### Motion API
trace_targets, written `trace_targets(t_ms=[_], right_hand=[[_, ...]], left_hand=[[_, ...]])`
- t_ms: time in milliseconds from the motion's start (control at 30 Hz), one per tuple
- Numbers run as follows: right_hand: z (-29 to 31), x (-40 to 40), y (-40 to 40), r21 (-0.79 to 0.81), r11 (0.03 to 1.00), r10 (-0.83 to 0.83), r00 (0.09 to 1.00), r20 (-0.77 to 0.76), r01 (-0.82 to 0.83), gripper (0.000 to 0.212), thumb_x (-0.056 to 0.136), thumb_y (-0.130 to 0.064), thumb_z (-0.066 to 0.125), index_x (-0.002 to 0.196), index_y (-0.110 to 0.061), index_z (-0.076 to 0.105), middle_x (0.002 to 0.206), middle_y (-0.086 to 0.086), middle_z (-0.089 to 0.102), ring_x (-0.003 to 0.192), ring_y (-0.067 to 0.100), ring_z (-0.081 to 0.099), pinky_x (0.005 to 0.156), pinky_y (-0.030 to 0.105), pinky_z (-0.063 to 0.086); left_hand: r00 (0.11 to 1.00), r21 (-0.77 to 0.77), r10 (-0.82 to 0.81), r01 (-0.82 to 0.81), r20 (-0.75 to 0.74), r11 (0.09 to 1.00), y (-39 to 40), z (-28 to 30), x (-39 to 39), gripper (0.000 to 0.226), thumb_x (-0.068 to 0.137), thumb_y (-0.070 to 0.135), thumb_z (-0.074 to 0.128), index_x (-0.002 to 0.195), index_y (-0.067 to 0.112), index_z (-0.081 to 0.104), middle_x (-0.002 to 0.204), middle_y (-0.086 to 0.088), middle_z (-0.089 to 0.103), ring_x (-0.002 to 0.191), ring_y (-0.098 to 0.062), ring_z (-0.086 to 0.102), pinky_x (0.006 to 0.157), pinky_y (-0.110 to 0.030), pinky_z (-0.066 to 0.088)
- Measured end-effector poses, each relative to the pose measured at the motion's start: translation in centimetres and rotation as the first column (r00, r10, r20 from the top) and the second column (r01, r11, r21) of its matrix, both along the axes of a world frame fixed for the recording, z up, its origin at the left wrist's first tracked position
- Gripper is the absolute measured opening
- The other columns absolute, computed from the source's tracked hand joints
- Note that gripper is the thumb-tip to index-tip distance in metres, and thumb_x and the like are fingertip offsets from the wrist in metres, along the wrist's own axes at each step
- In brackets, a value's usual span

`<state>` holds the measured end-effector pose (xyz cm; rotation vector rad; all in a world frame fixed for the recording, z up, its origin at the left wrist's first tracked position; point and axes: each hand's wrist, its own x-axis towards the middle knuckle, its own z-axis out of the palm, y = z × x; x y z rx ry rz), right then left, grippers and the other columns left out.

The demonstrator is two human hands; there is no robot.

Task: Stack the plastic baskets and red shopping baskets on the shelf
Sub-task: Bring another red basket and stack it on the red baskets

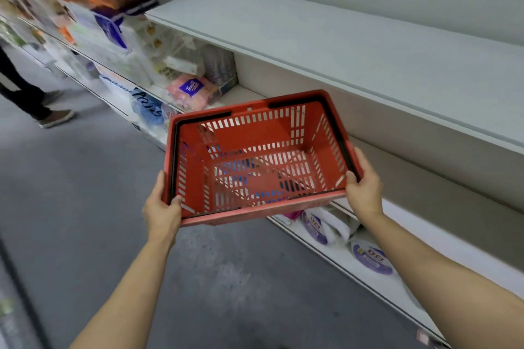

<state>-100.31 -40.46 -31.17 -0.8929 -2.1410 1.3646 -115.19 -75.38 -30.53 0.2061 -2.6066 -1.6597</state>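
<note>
I hold a red shopping basket (255, 156) with slotted walls and black handles folded flat along its rim, level in the air in front of the shelving. My left hand (160, 207) grips its near left corner, thumb over the rim. My right hand (364, 184) grips the near right corner the same way. The basket holds nothing. Just beyond it runs a bare grey shelf (326, 37) at about chest height, with a second bare shelf (425, 167) below it to the right.
Packs of tissue and paper goods (192, 88) fill the shelves to the left. Purple-labelled bags (371, 259) lie on the bottom shelf under the basket. Another person's legs and shoes (42, 105) stand in the aisle at far left. Grey floor (85, 207) stretches below.
</note>
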Motion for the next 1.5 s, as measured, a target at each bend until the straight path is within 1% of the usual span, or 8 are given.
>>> trace_targets(t_ms=[433,567,667,933,1133,1300,1433,1500], right_hand=[[9.0,16.8,-3.3,-0.034,0.994,0.099,0.979,-0.176,-0.106,0.072,0.082,0.008,0.042,0.136,-0.039,0.05,0.11,-0.034,0.06,0.102,-0.014,0.058,0.088,0.011,0.044],[11.3,21.7,-4.3,-0.044,0.996,0.062,0.981,-0.185,-0.071,0.074,0.079,0.004,0.042,0.137,-0.041,0.05,0.122,-0.018,0.065,0.108,-0.001,0.061,0.099,0.027,0.049],[12.2,25.2,-5.5,-0.041,0.996,0.069,0.981,-0.183,-0.078,0.075,0.079,-0.003,0.042,0.136,-0.051,0.046,0.12,-0.012,0.068,0.107,0.012,0.065,0.093,0.044,0.054],[17.8,33.8,-8.0,-0.022,1.0,0.0,0.956,-0.293,-0.007,0.07,0.083,0.0,0.045,0.14,-0.041,0.047,0.123,-0.012,0.066,0.108,0.009,0.063,0.098,0.038,0.051],[25.8,41.7,-4.8,0.059,0.993,-0.07,0.907,-0.414,0.104,0.066,0.085,0.004,0.046,0.142,-0.031,0.048,0.124,-0.021,0.058,0.11,-0.002,0.056,0.101,0.018,0.042],[32.0,48.9,0.8,0.115,0.975,-0.102,0.845,-0.525,0.189,0.063,0.088,0.003,0.045,0.143,-0.027,0.047,0.13,-0.015,0.059,0.111,-0.009,0.055,0.101,0.017,0.043],[35.5,55.6,6.6,0.136,0.95,-0.153,0.8,-0.581,0.28,0.06,0.09,-0.001,0.046,0.143,-0.028,0.047,0.128,-0.017,0.06,0.109,-0.005,0.058,0.1,0.023,0.047],[37.0,59.3,9.4,0.146,0.942,-0.156,0.78,-0.606,0.302,0.058,0.091,0.0,0.046,0.144,-0.024,0.046,0.128,-0.012,0.06,0.107,-0.008,0.058,0.094,0.015,0.048]], left_hand=[[0.984,-0.096,0.073,-0.089,-0.163,0.991,-5.6,9.1,18.3,0.071,0.084,-0.003,0.064,0.147,0.025,0.048,0.139,0.007,0.057,0.124,-0.008,0.054,0.113,-0.033,0.038],[0.973,-0.069,0.079,-0.097,-0.219,0.993,-6.4,13.2,22.9,0.065,0.083,-0.006,0.063,0.142,0.019,0.054,0.134,0.002,0.061,0.12,-0.012,0.059,0.111,-0.035,0.041],[0.966,-0.141,0.059,-0.096,-0.25,0.985,-7.5,15.9,26.0,0.064,0.083,-0.005,0.064,0.141,0.02,0.055,0.127,0.002,0.063,0.113,-0.009,0.058,0.106,-0.031,0.041],[0.943,-0.097,0.026,-0.062,-0.333,0.993,-9.8,20.9,33.8,0.066,0.083,-0.002,0.066,0.141,0.03,0.055,0.116,0.012,0.06,0.11,-0.012,0.061,0.106,-0.035,0.043],[0.91,-0.046,-0.031,0.013,-0.413,0.999,-5.8,27.4,37.1,0.072,0.073,0.026,0.065,0.138,0.051,0.045,0.12,0.007,0.067,0.112,-0.016,0.064,0.106,-0.043,0.046],[0.858,-0.034,-0.116,0.115,-0.501,0.993,2.3,33.7,41.5,0.066,0.082,0.021,0.066,0.145,0.031,0.049,0.124,-0.001,0.066,0.113,-0.016,0.061,0.106,-0.038,0.044],[0.797,0.016,-0.154,0.201,-0.584,0.979,9.5,36.7,45.7,0.073,0.075,0.026,0.061,0.145,0.034,0.043,0.131,-0.001,0.063,0.118,-0.019,0.061,0.108,-0.041,0.043],[0.779,0.037,-0.184,0.257,-0.599,0.966,13.5,37.8,48.6,0.071,0.077,0.022,0.06,0.146,0.031,0.045,0.131,0.003,0.063,0.118,-0.019,0.062,0.109,-0.043,0.044]])
